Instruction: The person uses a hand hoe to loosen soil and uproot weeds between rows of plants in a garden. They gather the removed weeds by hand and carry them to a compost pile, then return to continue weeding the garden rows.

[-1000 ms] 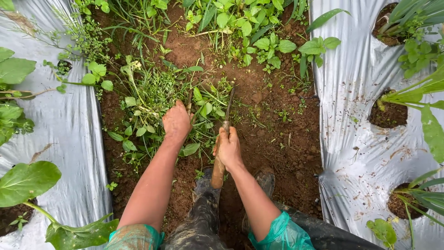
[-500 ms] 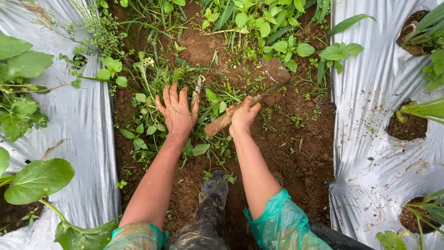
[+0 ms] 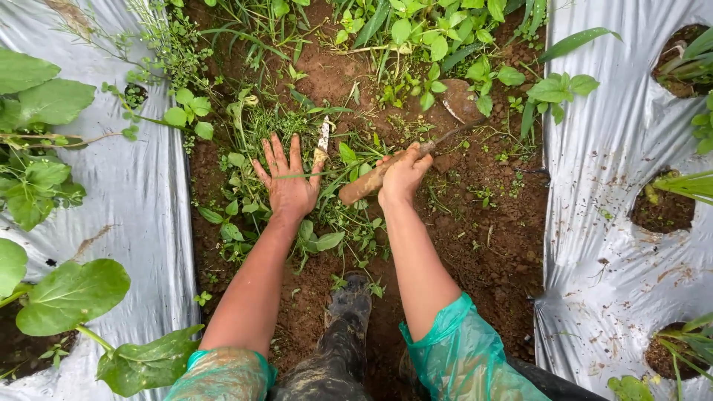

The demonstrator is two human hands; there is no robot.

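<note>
The left hand (image 3: 286, 182) lies spread flat on a weed clump (image 3: 297, 148). The right hand (image 3: 402, 177) grips a wooden-handled hoe (image 3: 416, 152), blade in soil (mud-caked). Bare earth lies right; weeds ahead remain uncut.

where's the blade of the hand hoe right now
In the head view, the hoe blade is up right of centre on the bare soil, just below the leafy weeds, ahead of the right hand.

A soil-caked wooden handle (image 3: 364, 186) and dull, muddy metal blade (image 3: 459, 100) are seen; glossy, crinkled silver plastic sheeting (image 3: 616, 223) and thin, shiny teal plastic sleeves (image 3: 460, 356) are shown.
</note>
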